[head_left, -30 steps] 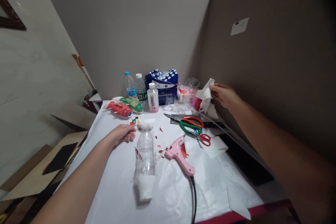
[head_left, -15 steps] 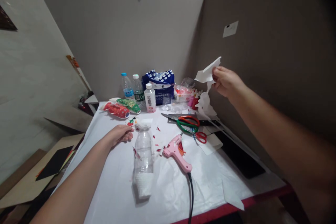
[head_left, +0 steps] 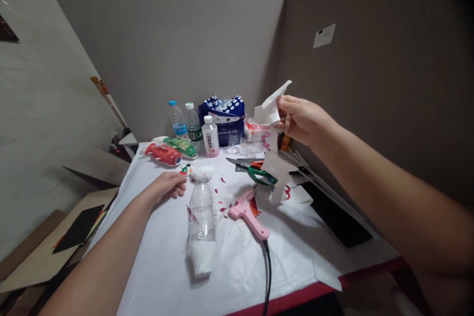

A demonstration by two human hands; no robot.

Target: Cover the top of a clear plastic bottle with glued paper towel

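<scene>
My right hand (head_left: 301, 116) is raised over the right side of the table, fingers pinched on a cut piece of white paper (head_left: 267, 111) with a ridged, folded edge. A longer thin white strip hangs below the hand, in front of the scissors (head_left: 259, 173). My left hand (head_left: 170, 186) rests on the table with its fingers loosely curled; nothing shows in them. Just right of it lies a clear plastic bottle (head_left: 203, 207), its near end wrapped in white textured material and white material bunched at its far end. A pink glue gun (head_left: 249, 215) lies right of the bottle.
Upright bottles, including a white-capped one (head_left: 211, 138), stand at the back beside a blue bag (head_left: 225, 121). Red (head_left: 163, 154) and green (head_left: 183, 147) fish-like shapes lie at back left. A black slab (head_left: 333, 217) lies right; the glue gun's cord (head_left: 268, 271) runs forward. Grey panels enclose the back and right.
My right hand has moved left with the white paper, and the trailing strip now hangs over the scissors' handles. My left hand stays in nearly the same place.
</scene>
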